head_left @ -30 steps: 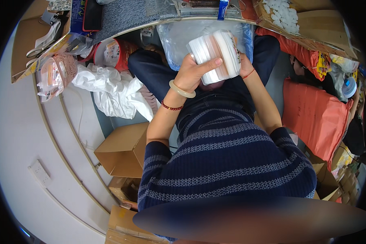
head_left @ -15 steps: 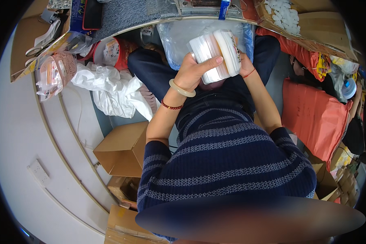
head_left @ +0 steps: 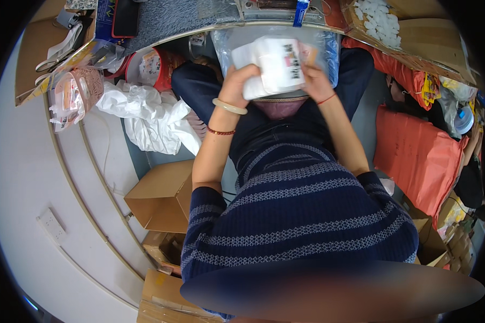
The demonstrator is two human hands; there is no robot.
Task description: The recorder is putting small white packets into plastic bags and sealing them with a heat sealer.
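I have the white bundle (head_left: 272, 67) clamped between both hands over my lap, and it has turned since a second ago: then its ribbed long side faced up at a slant, now a flat face with a dark printed label looks at me. My left hand (head_left: 237, 81) has slid from on top to the bundle's left end, fingers (head_left: 248, 70) curled around it; my right hand (head_left: 312, 72) grips the right end, thumb over the label edge. The bundle sits just in front of the clear plastic bag (head_left: 328, 48) that hangs from the counter (head_left: 172, 19), a little higher than before. I judge that I am squaring it up, label outward. The open cardboard box (head_left: 159, 196) by my left knee lies untouched.
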